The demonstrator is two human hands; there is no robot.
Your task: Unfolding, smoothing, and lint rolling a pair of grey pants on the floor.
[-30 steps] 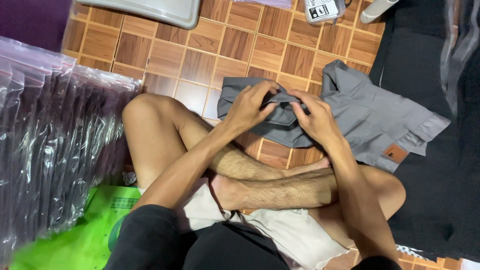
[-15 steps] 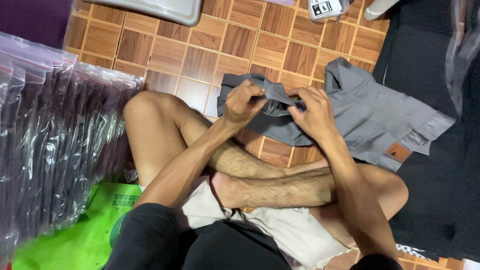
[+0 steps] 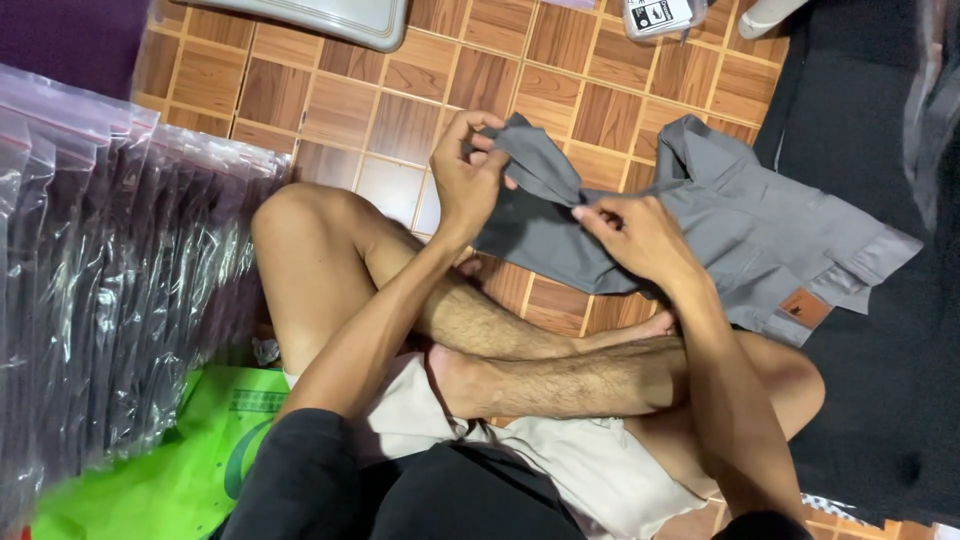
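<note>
- At the far left we see a row of clear plastic bags (image 3: 110, 290) standing overlapped on the floor, close to our left knee, so they are easy to reach.
- Below them lies a green bag (image 3: 170, 470) flat on the floor, partly under our left arm.
- At the top a grey tray (image 3: 320, 18) rests on the wooden parquet floor (image 3: 330, 110), well apart from our hands.
- Our left hand (image 3: 465, 180) is raised above the crossed legs; its grip is closed on a bunched corner of the grey garment (image 3: 740, 240), pinched between thumb and fingers, so the cloth lifts away from the floor.
- Our right hand (image 3: 635, 235) is just beside it, its grip also closed on the same fold of cloth; the two hands pull a little apart, so the fabric between them is tight.
- The rest of the grey garment lies spread on the floor to the right, one edge reaching a dark mat (image 3: 870, 380); a small brown patch shows near its lower corner.
- At the top edge a small white box (image 3: 660, 15) sits on the floor, far from the hands.
</note>
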